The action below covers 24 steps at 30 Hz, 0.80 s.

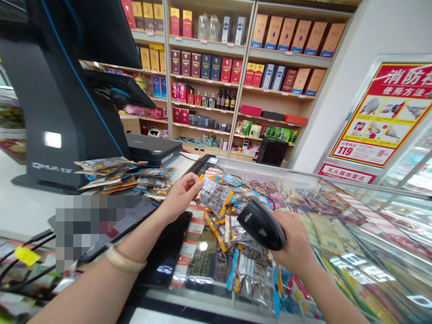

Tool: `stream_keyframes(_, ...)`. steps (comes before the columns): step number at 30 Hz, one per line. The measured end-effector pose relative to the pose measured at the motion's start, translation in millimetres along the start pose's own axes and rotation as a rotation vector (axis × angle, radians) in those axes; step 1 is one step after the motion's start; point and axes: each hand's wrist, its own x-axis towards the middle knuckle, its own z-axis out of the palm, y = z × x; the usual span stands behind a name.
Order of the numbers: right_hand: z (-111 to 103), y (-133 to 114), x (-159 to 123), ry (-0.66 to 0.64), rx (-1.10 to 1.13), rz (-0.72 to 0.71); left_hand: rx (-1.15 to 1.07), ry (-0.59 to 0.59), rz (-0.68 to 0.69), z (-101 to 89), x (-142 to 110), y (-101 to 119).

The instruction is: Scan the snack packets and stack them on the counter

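My left hand is closed, pinching the orange edge of a small snack packet between thumb and fingers. That packet's printed side, with a barcode, faces up. Wrapped in my right hand is a black barcode scanner, its head pointing left toward the packet. Below both hands a loose heap of similar clear packets with blue and orange edges lies on the glass counter. The scanner covers part of this heap. Another stack of packets sits to the left, beside the register stand.
The dark register stand rises at the left, with a black flat device behind the packets. A dark tablet-like slab lies under my left forearm. Boxed goods fill the shelves at the back.
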Motion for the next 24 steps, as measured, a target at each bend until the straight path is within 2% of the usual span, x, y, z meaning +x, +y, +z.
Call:
stream_keyframes(8,-0.3,-1.5,1.3,-0.047,-0.011,0.003,-0.035,-0.024,-0.019,1.7,-1.5,-1.8)
stream_keyframes(11,0.2,1.2,-0.9,-0.021,-0.006,0.010,-0.089,0.017,-0.059,1.0,0.4,-4.4)
stream_keyframes(13,0.8,3.8,-2.7,-0.002,-0.018,0.006,-0.181,0.147,-0.108,-0.9,4.1,-4.8)
stream_keyframes(15,1.4,5.9,-4.0,0.007,-0.029,0.000,-0.321,0.365,-0.131,-5.5,9.9,-2.7)
stream_keyframes(19,2.2,7.0,-4.2,0.018,-0.035,-0.016,-0.623,0.812,-0.024,-24.5,23.9,7.4)
stream_keyframes(21,2.5,6.6,-4.0,0.017,-0.033,-0.028,-0.745,0.940,-0.001,-36.5,29.3,11.2)
stream_keyframes(24,2.5,6.1,-4.0,0.017,-0.034,-0.044,-0.851,0.992,-0.099,-50.6,33.6,11.6)
